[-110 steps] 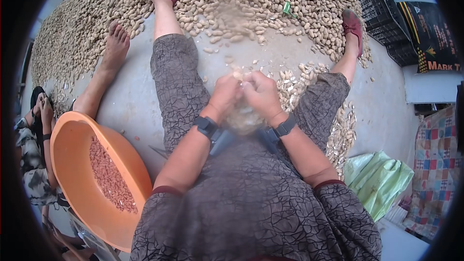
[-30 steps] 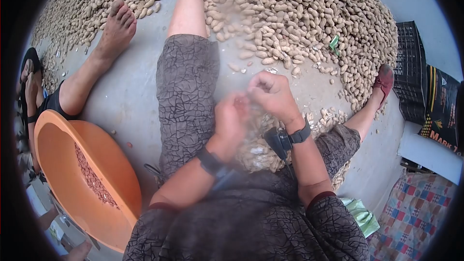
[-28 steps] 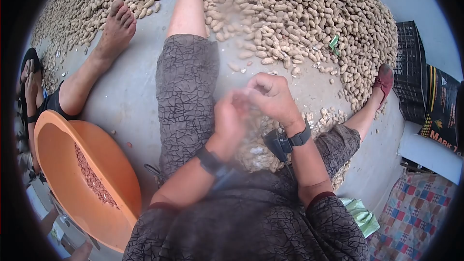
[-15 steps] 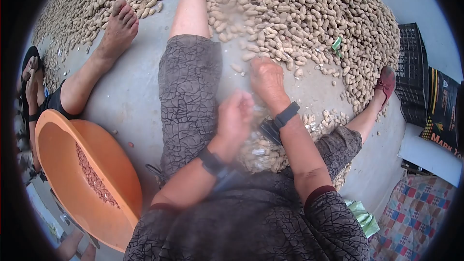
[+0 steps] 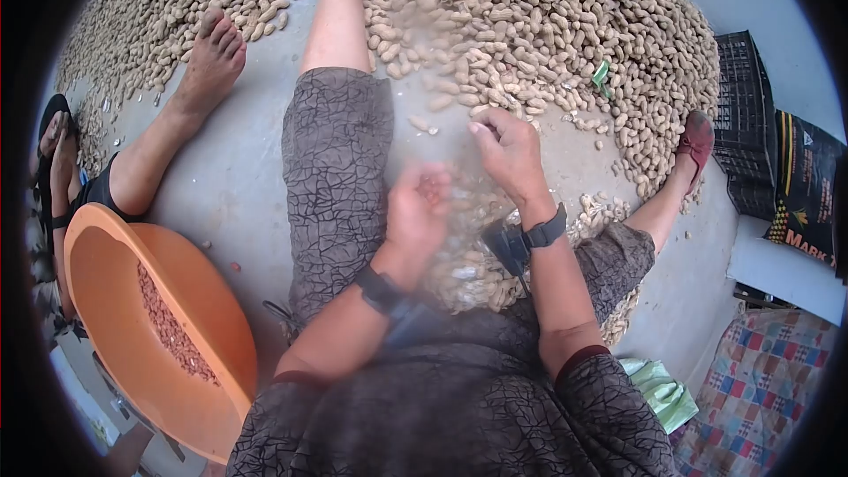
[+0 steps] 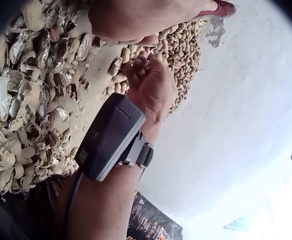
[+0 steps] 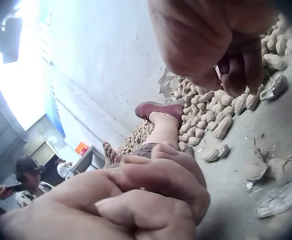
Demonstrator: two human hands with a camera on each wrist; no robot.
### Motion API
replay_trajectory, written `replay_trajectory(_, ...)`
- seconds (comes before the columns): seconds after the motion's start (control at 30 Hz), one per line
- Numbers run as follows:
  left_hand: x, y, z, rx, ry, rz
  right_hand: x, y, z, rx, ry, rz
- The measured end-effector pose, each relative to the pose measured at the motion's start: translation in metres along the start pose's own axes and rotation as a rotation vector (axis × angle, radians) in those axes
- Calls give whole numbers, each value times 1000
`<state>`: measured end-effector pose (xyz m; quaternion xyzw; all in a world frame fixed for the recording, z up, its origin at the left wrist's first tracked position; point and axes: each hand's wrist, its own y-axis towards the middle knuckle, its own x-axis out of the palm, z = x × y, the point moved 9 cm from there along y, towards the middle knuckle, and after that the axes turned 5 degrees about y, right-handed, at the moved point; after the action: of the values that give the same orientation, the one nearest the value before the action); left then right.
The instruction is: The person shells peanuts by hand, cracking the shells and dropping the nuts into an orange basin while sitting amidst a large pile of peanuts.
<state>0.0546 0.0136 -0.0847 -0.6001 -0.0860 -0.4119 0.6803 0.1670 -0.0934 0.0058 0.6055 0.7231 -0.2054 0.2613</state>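
Peanuts [image 5: 565, 26] are heaped across the floor [image 5: 238, 150]. Left hand [image 5: 417, 212] is blurry but curled round some reddish kernels [image 5: 433, 190]; right hand [image 5: 515, 157] is curled near the heap's edge, can't tell if it's pinching anything. Orange tub's [image 5: 212, 291] off left.

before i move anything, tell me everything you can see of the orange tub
The orange tub is wide-mouthed and smooth, apparently plastic, with a lipped rim. It sits on the gray floor to the person's left. Reddish shelled kernels cover part of the inside; the rest of the visible inner wall is bare. Neither the left hand nor the right hand touches it. Another person's leg is just beyond its far rim; contact is unclear.
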Motion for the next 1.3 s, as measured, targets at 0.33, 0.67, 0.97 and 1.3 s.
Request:
replay_trajectory(0.33,8,1,-4,-66,-121,-123,20,18,20,-200,-607,112)
replay_trajectory(0.67,18,-14,0,-48,-48,-103,15,10,16,-240,-608,80)
replay_trajectory(0.97,15,-14,1,-6,-2,-125,17,10,18,-272,-647,44)
replay_trajectory(1.3,7,-1,-2,85,213,-216,10,-12,29,-146,-417,-18)
